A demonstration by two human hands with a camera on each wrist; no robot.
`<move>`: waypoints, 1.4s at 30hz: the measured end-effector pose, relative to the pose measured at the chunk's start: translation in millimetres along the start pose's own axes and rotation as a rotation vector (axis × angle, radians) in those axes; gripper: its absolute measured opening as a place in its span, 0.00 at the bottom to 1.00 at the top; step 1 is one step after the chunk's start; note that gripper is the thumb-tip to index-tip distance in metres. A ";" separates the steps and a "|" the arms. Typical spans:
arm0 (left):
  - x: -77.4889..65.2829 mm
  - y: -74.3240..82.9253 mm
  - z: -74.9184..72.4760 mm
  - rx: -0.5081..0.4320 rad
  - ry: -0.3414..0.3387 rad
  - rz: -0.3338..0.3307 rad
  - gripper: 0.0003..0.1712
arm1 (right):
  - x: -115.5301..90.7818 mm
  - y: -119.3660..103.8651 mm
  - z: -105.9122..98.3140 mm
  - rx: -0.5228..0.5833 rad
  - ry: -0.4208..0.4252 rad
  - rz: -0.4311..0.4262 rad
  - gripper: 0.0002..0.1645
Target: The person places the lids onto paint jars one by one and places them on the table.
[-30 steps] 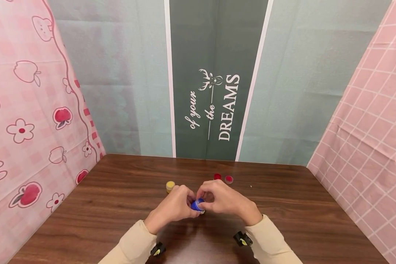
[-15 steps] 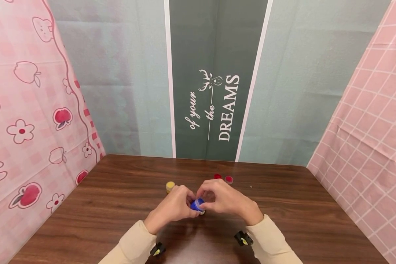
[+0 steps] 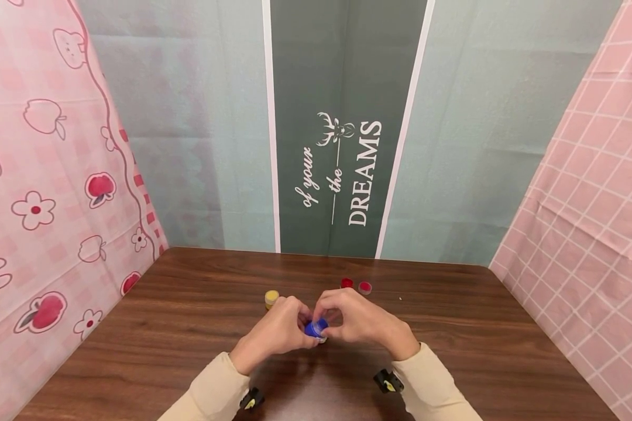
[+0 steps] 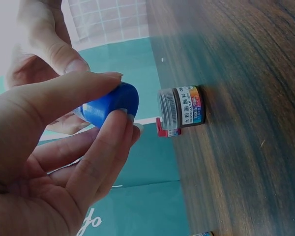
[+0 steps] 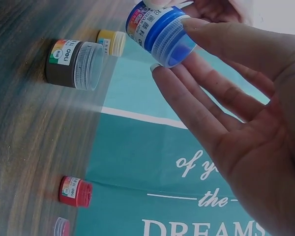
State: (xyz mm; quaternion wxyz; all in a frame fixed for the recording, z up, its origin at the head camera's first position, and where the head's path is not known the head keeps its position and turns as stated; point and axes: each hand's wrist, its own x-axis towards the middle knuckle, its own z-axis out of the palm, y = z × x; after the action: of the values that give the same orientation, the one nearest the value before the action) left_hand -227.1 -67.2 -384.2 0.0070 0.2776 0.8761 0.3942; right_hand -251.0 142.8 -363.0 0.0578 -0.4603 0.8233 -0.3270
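Observation:
My left hand (image 3: 276, 330) grips a small blue paint jar (image 4: 110, 105) round its body, fingertips and thumb at the base end. From the other side my right hand (image 3: 355, 316) pinches the jar's clear ribbed lid (image 5: 169, 46) between thumb and fingers. The jar is held tilted above the table, and the lid sits on its mouth. Below the hands a dark paint jar (image 4: 187, 108) with a clear lid stands upright on the table; in the head view it is mostly hidden under the blue one.
Beyond my left hand stands a yellow paint jar (image 3: 271, 298) with its lid on. Farther back are a lidless red paint jar (image 3: 346, 283) and a red-stained clear lid (image 3: 365, 287) beside it. A white speck (image 3: 400, 298) lies right of them on the wooden table (image 3: 479, 339).
My right thumb and fingers have shifted slightly on the lid. The left hand keeps its hold, and the jars on the table stay put.

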 end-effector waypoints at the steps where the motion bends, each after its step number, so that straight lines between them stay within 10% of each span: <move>1: 0.0 -0.1 0.4 0.000 0.002 0.005 0.10 | 0.0 -0.4 -0.1 -0.009 0.002 0.008 0.10; 42: -0.5 1.6 -2.1 0.005 0.009 0.015 0.09 | 1.2 -5.0 1.3 -0.099 0.041 0.054 0.09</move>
State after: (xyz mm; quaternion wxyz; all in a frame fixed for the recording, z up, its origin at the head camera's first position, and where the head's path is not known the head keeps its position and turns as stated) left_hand -226.4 -68.0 -381.8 -0.0006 0.2823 0.8750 0.3934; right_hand -247.5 139.4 -360.8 0.0269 -0.4333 0.8517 -0.2935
